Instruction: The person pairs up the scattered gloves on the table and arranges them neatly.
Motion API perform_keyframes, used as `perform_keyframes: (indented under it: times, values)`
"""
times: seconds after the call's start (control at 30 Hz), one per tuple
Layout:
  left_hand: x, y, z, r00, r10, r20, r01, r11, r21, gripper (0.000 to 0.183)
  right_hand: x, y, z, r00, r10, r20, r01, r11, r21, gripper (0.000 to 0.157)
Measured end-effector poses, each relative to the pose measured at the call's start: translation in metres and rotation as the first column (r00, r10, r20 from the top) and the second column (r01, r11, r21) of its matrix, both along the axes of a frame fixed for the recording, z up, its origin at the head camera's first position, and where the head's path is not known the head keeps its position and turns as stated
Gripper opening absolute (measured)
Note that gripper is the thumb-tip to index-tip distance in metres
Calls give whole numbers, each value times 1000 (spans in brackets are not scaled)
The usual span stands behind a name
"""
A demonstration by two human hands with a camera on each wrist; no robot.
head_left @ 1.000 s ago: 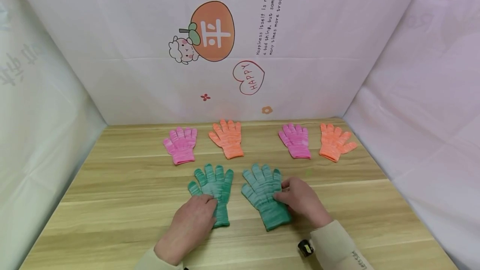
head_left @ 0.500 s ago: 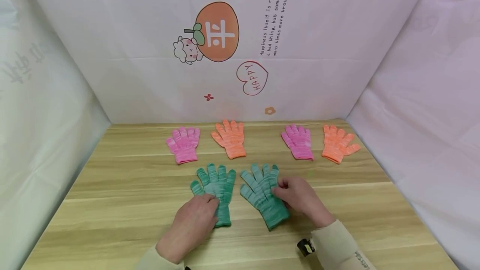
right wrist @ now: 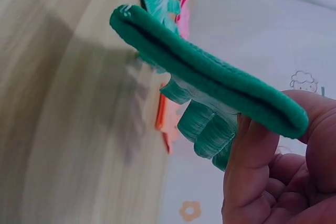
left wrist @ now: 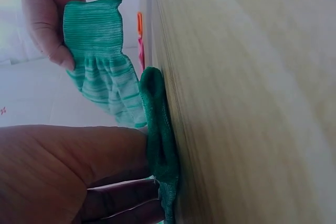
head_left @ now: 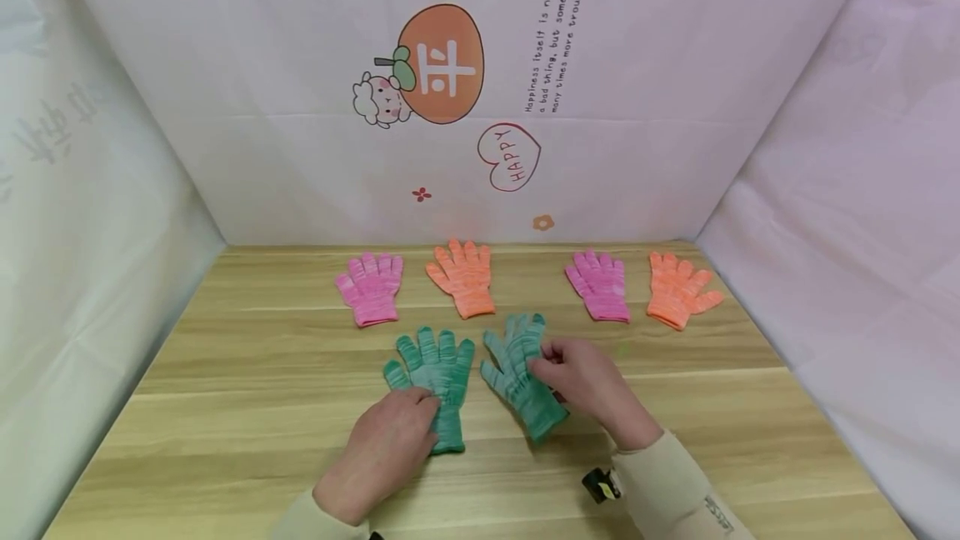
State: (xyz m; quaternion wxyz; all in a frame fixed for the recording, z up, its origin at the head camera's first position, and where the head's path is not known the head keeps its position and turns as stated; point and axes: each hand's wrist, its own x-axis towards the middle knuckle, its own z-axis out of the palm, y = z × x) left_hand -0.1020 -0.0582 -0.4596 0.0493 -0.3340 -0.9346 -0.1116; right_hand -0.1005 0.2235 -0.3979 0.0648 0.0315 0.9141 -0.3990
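Two green knitted gloves are near the hands. The left green glove (head_left: 450, 373) (left wrist: 157, 124) lies flat on the table, fingers toward the back wall. My left hand (head_left: 388, 444) (left wrist: 58, 169) rests on its palm and cuff area, thumb and fingers reaching down to the knit. The right green glove (head_left: 519, 369) (right wrist: 210, 72) is raised off the table and tilted, its cuff toward me. My right hand (head_left: 592, 382) (right wrist: 289, 166) pinches its right side between thumb and fingers. In the right wrist view the cuff opening looks like a narrow slit, and the glove casts a shadow.
Along the back of the wooden table (head_left: 225, 407) lie a pink glove (head_left: 371, 290) and an orange glove (head_left: 463, 280) on the left, then another pink glove (head_left: 600, 288) and another orange glove (head_left: 678, 290) on the right. White printed cloth (head_left: 315, 173) walls the back and sides.
My right hand has lifted the right green glove off the table, tilting it and shifting it slightly left and away. The left hand stays on its glove. The whole view has drifted slightly.
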Motion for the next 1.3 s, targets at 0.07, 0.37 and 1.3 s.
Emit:
perform_keyframes:
  times: [0.07,0.37,1.3]
  values:
    - [0,-1,0,1000,-2,-7,2,1000,10,29,-1,-4,3,1000,4,-11,-4,1000,1,37]
    - [0,-5,0,999,-19,-44,22,998,58,27,-5,-19,15,999,11,-46,-11,1000,9,38]
    - [-21,-14,3,839,25,544,-375,750,545,30,-19,-83,23,977,131,-166,-143,988,-64,35]
